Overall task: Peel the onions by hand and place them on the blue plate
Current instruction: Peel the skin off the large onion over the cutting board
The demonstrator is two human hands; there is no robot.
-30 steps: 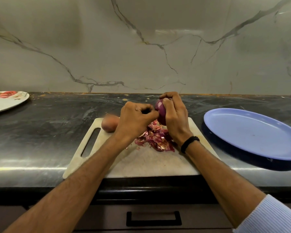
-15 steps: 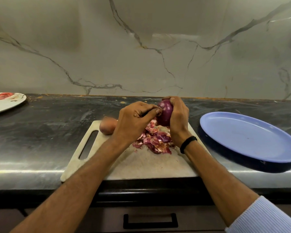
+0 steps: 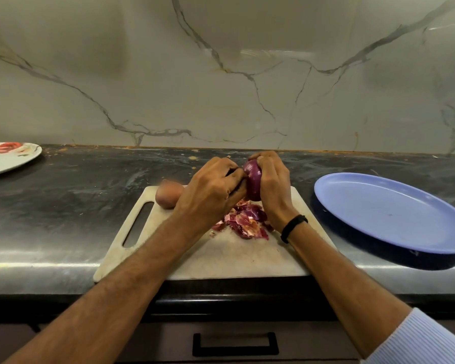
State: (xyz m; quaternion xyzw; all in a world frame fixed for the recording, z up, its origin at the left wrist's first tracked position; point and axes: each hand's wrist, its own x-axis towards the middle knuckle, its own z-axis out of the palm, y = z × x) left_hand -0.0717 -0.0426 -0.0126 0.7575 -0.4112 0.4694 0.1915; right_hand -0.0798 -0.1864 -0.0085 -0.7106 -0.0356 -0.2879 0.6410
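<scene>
A glossy purple onion (image 3: 253, 181) is held above the cutting board (image 3: 221, 258). My right hand (image 3: 272, 185) grips it from the right, fingers curled over its top. My left hand (image 3: 210, 191) presses against its left side, fingertips pinching at the onion's skin. A pile of torn purple skins (image 3: 243, 222) lies on the board under the hands. A second onion (image 3: 168, 197), still in pale brown skin, sits at the board's far left corner, partly hidden by my left hand. The blue plate (image 3: 389, 211) stands to the right, nothing on it.
A white flowered plate (image 3: 8, 158) sits at the far left of the dark counter (image 3: 76, 195). The marble wall rises behind. A drawer handle (image 3: 234, 344) shows below the counter's front edge.
The purple onion has turned in my hands and my left fingertips have closed in on its side. The view has shifted slightly; the skins and brown onion lie as before.
</scene>
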